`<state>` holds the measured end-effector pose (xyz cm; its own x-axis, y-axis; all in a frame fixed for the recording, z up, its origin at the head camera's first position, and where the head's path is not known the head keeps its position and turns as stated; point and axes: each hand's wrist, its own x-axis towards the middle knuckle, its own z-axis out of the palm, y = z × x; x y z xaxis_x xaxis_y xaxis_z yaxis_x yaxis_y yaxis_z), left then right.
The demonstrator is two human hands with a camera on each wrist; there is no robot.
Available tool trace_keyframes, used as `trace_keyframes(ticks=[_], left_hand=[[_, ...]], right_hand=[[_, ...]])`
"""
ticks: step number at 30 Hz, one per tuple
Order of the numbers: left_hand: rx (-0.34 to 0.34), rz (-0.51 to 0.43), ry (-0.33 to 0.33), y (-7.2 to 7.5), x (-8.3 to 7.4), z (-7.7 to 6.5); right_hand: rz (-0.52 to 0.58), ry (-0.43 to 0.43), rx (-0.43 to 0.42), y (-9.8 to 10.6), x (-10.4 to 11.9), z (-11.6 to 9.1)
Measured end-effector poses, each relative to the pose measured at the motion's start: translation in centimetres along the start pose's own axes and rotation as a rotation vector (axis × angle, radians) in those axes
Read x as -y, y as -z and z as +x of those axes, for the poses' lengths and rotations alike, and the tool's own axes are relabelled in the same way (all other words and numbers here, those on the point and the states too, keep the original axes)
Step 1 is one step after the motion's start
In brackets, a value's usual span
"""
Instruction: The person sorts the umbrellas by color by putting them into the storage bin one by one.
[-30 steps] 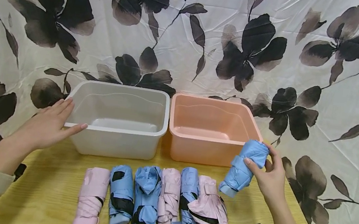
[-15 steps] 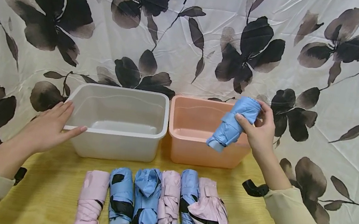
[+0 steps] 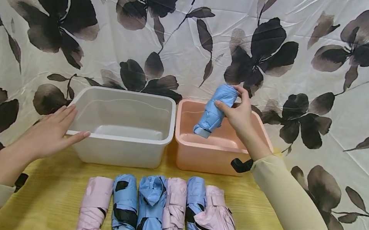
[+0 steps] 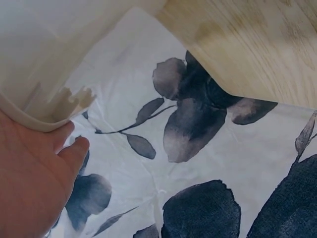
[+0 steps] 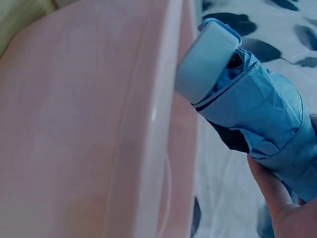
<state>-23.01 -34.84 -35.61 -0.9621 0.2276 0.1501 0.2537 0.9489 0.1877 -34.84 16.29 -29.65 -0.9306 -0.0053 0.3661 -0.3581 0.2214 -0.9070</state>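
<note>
My right hand (image 3: 241, 116) grips a folded blue umbrella (image 3: 216, 110), tilted with its handle end low, over the pink bin (image 3: 215, 147). In the right wrist view the umbrella's pale handle (image 5: 209, 62) overlaps the bin's rim, and my thumb lies along the cloth. My left hand (image 3: 51, 128) rests with straight fingers on the left rim of the whitish bin (image 3: 122, 138); the left wrist view has its fingers (image 4: 74, 148) right at that rim. Nothing lies inside the whitish bin.
A row of folded umbrellas lies along the front of the wooden table (image 3: 56, 187): a pink umbrella (image 3: 94, 208) at the left end, several blue and pink ones between, and a loosely wrapped pink umbrella (image 3: 216, 216) at the right. A floral cloth (image 3: 195, 35) hangs behind the bins.
My right hand has lifted the blue umbrella and carried it left, from beside the pink bin's front right corner to over the bin. My left hand stays on the whitish rim.
</note>
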Motion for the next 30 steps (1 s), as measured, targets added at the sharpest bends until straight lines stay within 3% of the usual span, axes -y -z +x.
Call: trace_keyframes(ticks=[7,15,30], left_hand=[[0.007,0.000,-0.002,0.0,0.1,0.3],[0.029,0.001,0.007,-0.1,0.2,-0.1],[0.009,-0.001,0.009,0.1,-0.2,0.0]], right_hand=[[-0.081,-0.067,0.065,-2.4,-1.1,1.4],[-0.141,-0.163,0.152,-5.1,-2.4,1.7],[-0.248,-0.247,0.345,-7.9,-4.9,1.8]])
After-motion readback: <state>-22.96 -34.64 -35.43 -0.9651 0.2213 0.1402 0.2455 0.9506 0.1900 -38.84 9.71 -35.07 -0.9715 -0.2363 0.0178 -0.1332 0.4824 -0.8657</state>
